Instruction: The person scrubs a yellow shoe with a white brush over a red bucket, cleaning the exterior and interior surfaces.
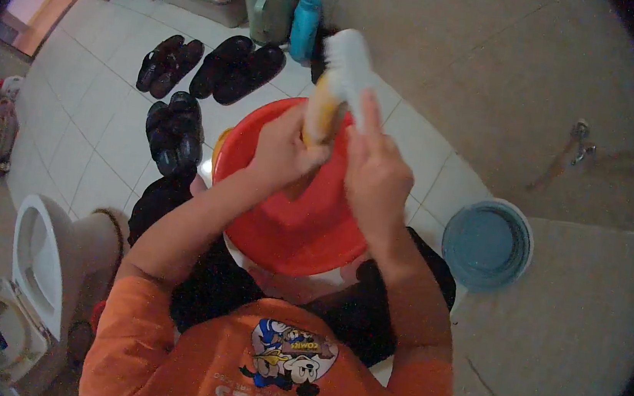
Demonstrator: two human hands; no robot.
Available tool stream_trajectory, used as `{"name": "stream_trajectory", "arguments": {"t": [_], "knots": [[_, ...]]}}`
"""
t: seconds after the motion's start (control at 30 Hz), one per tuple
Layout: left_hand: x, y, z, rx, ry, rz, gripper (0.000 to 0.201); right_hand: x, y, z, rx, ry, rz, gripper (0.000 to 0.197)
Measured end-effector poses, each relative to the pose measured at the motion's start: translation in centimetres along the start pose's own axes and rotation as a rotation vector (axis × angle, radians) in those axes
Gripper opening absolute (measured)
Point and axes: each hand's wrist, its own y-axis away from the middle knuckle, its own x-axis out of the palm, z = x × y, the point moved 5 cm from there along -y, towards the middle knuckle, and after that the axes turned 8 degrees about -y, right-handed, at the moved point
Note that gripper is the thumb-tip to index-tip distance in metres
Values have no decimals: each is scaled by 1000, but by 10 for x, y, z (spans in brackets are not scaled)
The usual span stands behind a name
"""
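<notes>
My left hand point(283, 148) is closed around a long yellow-and-brown item point(321, 117), held upright above a red basin point(290, 230). Blur and my fingers hide what kind of item it is. In my right hand point(380, 170) is a white scrubbing brush point(352, 59), with the index finger stretched along its handle. The bristles face left and meet, or nearly meet, the upper end of the yellow item. The basin stands between my knees, directly below both hands.
Pairs of black slippers point(238, 70) lie on the white tiles at far left. Behind them are a blue bottle point(305, 27), a green container point(268, 7) and a bin of cloths point(221, 8). A grey-blue bucket point(487, 245) stands right; a toilet point(44, 262) is left.
</notes>
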Motion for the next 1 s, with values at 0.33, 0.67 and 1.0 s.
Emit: {"name": "stream_trajectory", "arguments": {"t": [0.33,0.67,1.0], "knots": [[-6,2,-33,643,-562,-117,62,-1,-5,-29,672,-1628,162,45],[5,-4,-32,405,-441,-126,50,-3,-9,-53,604,-980,-275,55],[34,-2,-2,-1021,1403,158,36,38,21,13,263,-362,25,64]]}}
